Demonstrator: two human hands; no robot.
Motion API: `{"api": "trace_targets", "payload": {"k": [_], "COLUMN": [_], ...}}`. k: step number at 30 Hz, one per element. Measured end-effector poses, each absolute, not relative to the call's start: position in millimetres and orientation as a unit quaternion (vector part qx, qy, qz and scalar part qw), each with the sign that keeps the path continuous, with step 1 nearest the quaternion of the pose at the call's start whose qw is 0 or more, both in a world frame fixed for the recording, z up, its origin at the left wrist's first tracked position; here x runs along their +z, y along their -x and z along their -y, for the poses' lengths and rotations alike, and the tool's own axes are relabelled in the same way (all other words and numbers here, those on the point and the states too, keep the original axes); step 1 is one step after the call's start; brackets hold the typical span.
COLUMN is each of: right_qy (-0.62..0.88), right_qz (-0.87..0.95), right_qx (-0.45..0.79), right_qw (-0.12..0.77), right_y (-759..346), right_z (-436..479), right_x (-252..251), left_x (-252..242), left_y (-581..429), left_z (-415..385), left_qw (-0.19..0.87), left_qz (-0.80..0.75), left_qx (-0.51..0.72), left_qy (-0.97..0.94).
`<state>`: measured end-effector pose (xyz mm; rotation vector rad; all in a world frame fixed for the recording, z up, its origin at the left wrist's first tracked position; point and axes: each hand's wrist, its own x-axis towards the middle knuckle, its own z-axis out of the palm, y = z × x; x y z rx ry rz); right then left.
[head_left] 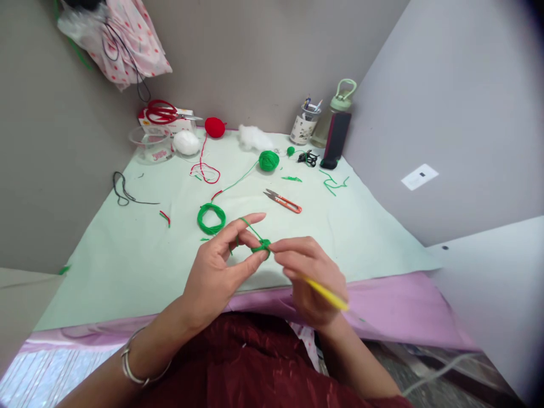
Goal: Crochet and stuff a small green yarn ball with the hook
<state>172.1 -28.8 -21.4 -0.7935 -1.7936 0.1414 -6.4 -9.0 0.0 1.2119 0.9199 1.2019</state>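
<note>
Both grips are closed: my left hand (221, 266) pinches the green yarn piece (260, 246) just above the near surface (127, 255), and my right hand (312, 277) clasps a yellow hook (325, 293) against it. Farther back, a cup (304, 129) holds pens. I cannot tell what the clear tub (151, 146) holds.

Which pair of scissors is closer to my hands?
The small orange snips lying on the green mat; the red-handled scissors sit atop a box at the back.

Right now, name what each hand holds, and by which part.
Left hand pinches the green crochet piece by its edge; right hand holds the yellow hook mid-shaft.
</note>
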Motion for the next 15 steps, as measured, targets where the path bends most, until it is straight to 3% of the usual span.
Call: {"api": "trace_targets", "payload": {"k": [2, 4, 6, 11, 15], "right_qy": [0.343, 0.347, 0.354, 0.346, 0.347], "right_qz": [0.775, 0.768, 0.735, 0.579, 0.607], "right_qx": [-0.059, -0.094, -0.011, 0.281, 0.27], "right_qw": [0.527, 0.531, 0.578, 0.682, 0.662], "right_y": [-170.7, -168.9, -167.6, -164.6, -159.7], "right_z": [28.6, 27.3, 24.7, 14.8, 14.4], "right_x": [-26.8, -30.3, -30.5, -24.4, -24.5], "left_x": [-3.0, -6.1, -8.3, -8.1, -7.9], "left_y": [5.9, 6.5, 7.8, 7.9, 2.3], "left_z": [7.7, 4.7, 0.9, -2.3, 1.5], "left_qw": [0.635, 0.726, 0.782, 0.76, 0.708], "left_qz": [-0.368, -0.336, -0.314, -0.303, -0.315], "left_qx": [0.501, 0.464, 0.429, 0.458, 0.485], "left_qy": [-0.458, -0.381, -0.324, -0.347, -0.405]}}
